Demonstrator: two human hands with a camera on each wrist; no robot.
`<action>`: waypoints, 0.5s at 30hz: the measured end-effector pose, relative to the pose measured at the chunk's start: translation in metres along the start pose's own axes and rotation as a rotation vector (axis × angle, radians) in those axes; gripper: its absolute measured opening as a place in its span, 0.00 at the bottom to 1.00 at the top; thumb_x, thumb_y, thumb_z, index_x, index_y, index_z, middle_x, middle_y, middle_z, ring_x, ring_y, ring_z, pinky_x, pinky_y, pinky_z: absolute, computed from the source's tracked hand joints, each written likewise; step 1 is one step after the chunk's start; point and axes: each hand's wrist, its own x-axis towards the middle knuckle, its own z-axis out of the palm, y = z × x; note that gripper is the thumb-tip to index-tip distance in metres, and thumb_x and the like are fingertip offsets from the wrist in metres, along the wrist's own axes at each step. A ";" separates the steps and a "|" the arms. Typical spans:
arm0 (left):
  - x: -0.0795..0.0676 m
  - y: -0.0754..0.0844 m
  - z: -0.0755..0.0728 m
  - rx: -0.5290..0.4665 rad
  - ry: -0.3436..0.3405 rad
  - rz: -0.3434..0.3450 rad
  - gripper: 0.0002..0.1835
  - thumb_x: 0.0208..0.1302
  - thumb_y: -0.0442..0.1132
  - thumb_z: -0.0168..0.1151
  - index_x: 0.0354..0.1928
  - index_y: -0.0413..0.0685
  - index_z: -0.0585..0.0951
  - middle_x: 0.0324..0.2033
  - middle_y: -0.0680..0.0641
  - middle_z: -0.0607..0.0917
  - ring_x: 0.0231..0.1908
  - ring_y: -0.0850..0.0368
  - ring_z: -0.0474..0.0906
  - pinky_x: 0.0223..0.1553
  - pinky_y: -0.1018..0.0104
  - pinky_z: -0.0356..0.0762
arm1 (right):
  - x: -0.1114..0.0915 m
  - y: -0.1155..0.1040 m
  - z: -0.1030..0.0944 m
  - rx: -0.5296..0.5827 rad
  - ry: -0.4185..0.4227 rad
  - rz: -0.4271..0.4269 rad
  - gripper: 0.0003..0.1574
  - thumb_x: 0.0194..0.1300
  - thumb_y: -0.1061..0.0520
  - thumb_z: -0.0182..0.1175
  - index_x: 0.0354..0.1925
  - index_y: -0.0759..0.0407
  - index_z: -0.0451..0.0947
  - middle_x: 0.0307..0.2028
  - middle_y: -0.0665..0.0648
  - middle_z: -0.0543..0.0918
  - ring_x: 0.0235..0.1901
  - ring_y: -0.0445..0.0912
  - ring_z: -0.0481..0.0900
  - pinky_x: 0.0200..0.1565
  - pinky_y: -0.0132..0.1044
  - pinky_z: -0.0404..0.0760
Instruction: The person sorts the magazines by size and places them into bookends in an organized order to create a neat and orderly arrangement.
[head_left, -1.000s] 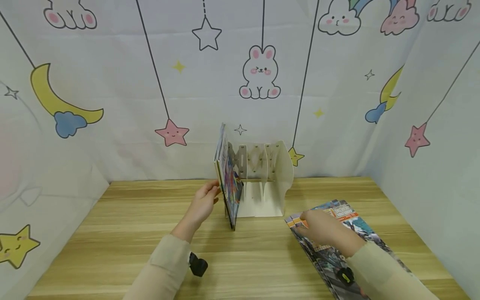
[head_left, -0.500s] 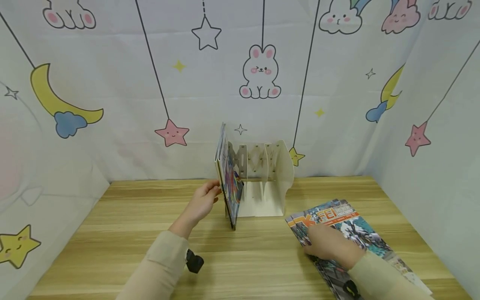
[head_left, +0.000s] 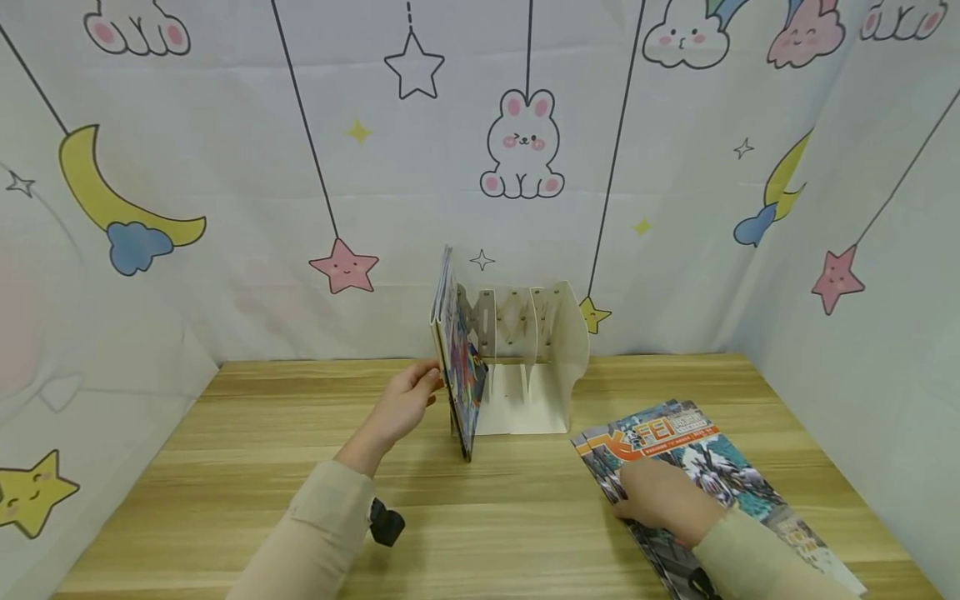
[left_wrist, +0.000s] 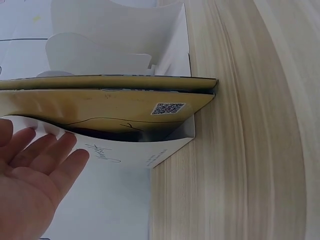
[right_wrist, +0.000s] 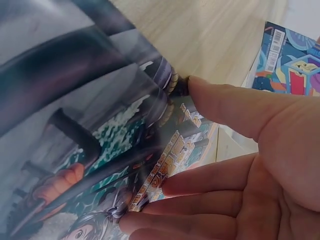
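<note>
My left hand is at the left side of a white desktop book rack; in the left wrist view its fairly straight fingers touch the outer panel near its curved edge. Several thin picture books stand upright in the rack's left compartment, their tan back covers facing the left wrist camera. At the right, my right hand lies over the left edge of a small overlapping pile of magazines. It pinches the upper magazine: the thumb is at the edge and the fingertips rest on the glossy cover.
The wooden table runs back to a white cloth printed with rabbits, stars and moons. Thin dividers part the rack's right side. A black wrist device hangs at the left cuff.
My right hand has slid from the magazines' top left corner down along their left edge, uncovering the orange title. My left hand stays at the rack's side.
</note>
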 end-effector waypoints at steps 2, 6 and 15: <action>0.000 0.000 0.000 -0.010 0.001 -0.003 0.24 0.76 0.39 0.37 0.68 0.33 0.60 0.66 0.32 0.65 0.64 0.38 0.67 0.63 0.49 0.69 | 0.001 0.000 0.000 -0.003 0.000 -0.007 0.22 0.55 0.51 0.69 0.16 0.56 0.68 0.13 0.49 0.63 0.15 0.42 0.58 0.19 0.32 0.57; -0.001 -0.001 0.001 -0.030 0.004 0.000 0.23 0.76 0.38 0.37 0.68 0.34 0.60 0.66 0.33 0.65 0.64 0.38 0.66 0.63 0.49 0.69 | 0.004 0.000 0.000 0.008 -0.002 -0.001 0.26 0.53 0.50 0.70 0.12 0.54 0.65 0.11 0.47 0.60 0.13 0.40 0.56 0.18 0.31 0.55; -0.001 -0.003 0.003 -0.022 0.024 0.024 0.22 0.75 0.37 0.38 0.67 0.35 0.63 0.65 0.35 0.68 0.62 0.40 0.69 0.61 0.49 0.72 | 0.011 -0.002 -0.001 0.006 -0.014 -0.012 0.29 0.55 0.53 0.68 0.09 0.51 0.61 0.09 0.46 0.53 0.11 0.39 0.51 0.17 0.30 0.49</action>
